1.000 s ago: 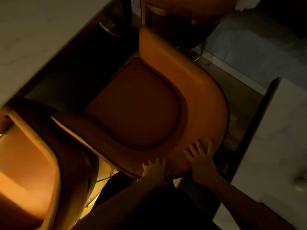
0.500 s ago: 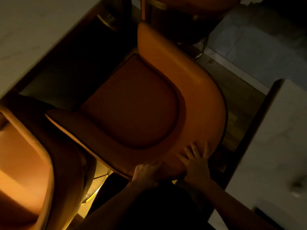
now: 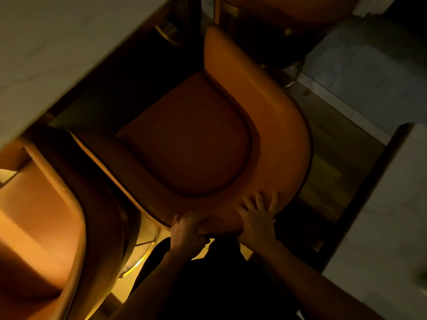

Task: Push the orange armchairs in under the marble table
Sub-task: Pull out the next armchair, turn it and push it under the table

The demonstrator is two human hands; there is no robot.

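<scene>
An orange armchair with a darker seat cushion fills the middle of the dim view, its open front facing the marble table at the upper left. My left hand grips the near edge of the curved backrest, fingers curled over it. My right hand lies flat on the backrest top just beside it, fingers spread. A second orange armchair stands at the lower left, close against the first one's arm. The back of a third armchair shows at the top.
Another pale marble surface with a dark edge stands at the right, close to the chair's back corner. Gold chair legs glint below. Grey tiled floor lies at the upper right. My dark-clothed body is at the bottom.
The left hand's fingers have gone from straight on the backrest to curled round its edge. The chair has shifted slightly up and left toward the table. The right hand keeps its place.
</scene>
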